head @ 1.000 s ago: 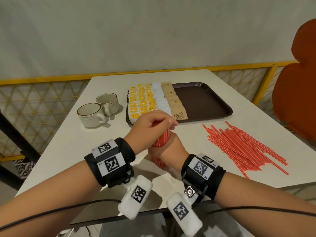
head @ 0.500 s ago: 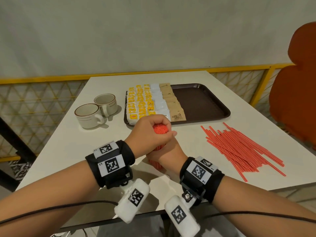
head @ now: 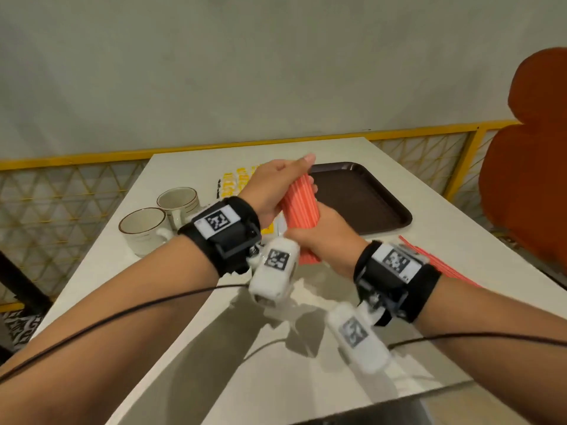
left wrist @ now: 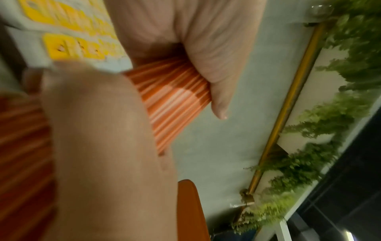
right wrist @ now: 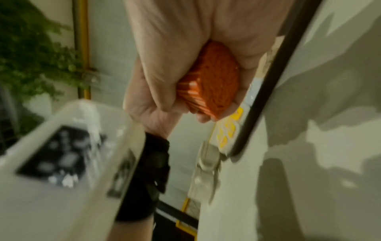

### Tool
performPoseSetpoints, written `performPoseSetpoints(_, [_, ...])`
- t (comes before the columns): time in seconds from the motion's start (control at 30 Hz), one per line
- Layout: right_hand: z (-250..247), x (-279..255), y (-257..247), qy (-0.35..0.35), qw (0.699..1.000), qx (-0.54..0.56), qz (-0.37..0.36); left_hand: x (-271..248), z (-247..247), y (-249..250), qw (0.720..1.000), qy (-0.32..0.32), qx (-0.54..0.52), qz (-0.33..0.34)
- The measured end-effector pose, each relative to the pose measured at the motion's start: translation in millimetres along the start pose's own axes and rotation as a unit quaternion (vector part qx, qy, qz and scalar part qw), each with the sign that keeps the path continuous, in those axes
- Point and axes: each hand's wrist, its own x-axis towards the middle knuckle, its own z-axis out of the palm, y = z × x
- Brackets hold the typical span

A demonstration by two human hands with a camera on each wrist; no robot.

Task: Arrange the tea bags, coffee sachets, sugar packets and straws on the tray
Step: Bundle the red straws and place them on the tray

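Both hands grip one thick bundle of straws (head: 300,210), thin coral-orange plastic tubes packed side by side so the bundle looks ribbed. The left hand (head: 273,188) wraps the far, upper part, its fingers curled over the top and thumb along the side; the right hand (head: 322,234) clasps the near, lower part, fingers curled fully round it. The bundle tilts, its top leaning away toward the tray (head: 368,194), and it is held above the table (head: 184,302), over the tray's near left part. From the right wrist view the cut ends of the straws (right wrist: 216,78) form a dense, rough, honeycomb-like face in the right palm.

The tray is dark brown, rectangular with rounded corners and a raised rim, its surface matte; it lies at the far middle of the pale, smooth tabletop. On its left part, mostly hidden by the hands, lie flat yellow-and-white tea bags (head: 236,182) in rows. More loose straws (head: 438,265) lie spread on the table at the right, near the right wrist.

Left of the tray stand two squat ceramic cups (head: 159,222), cream-glazed with a thin brown line under the rim, touching each other. Behind the table runs a yellow metal railing (head: 76,162) with a diamond mesh, and a rounded orange chair back (head: 527,167) stands at the far right.
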Motion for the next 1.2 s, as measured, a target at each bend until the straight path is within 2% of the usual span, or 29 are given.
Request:
performPoseSetpoints(0.1, [-39,38,-8,0.001,0.999,0.011,0.043,39,10,-8,0.997,-0.037,-0.034,-0.050])
performPoseSetpoints(0.2, [-81,74,-8,-0.022,0.992,-0.014,0.120,68,23,-26,0.988,-0.100,-0.007,-0.121])
performPoseSetpoints(0.3, [-110,108,0,-0.017,0.977,-0.099,0.187,103,38,-38,0.977,-0.109,0.016,-0.180])
performPoseSetpoints(0.4, [-136,155,20,-0.041,0.960,-0.181,0.209,141,51,-42,0.965,-0.102,0.073,-0.229])
performPoseSetpoints(0.6, [-165,202,28,-0.027,0.947,-0.238,0.214,211,69,-59,0.954,-0.073,0.155,-0.247])
performPoseSetpoints(0.7, [-174,218,38,-0.026,0.943,-0.261,0.206,231,74,-59,0.944,-0.078,0.231,-0.224])
performPoseSetpoints(0.8, [-181,230,45,-0.022,0.934,-0.289,0.206,245,79,-64,0.936,-0.085,0.258,-0.224])
performPoseSetpoints(0.93, [-187,240,45,-0.024,0.934,-0.294,0.201,260,84,-71,0.941,-0.078,0.230,-0.236])
performPoseSetpoints(1.07, [-187,244,45,-0.014,0.933,-0.304,0.191,270,85,-74,0.930,-0.073,0.292,-0.210])
performPoseSetpoints(1.2, [-193,249,44,0.010,0.922,-0.338,0.189,271,88,-78,0.925,-0.089,0.301,-0.213])
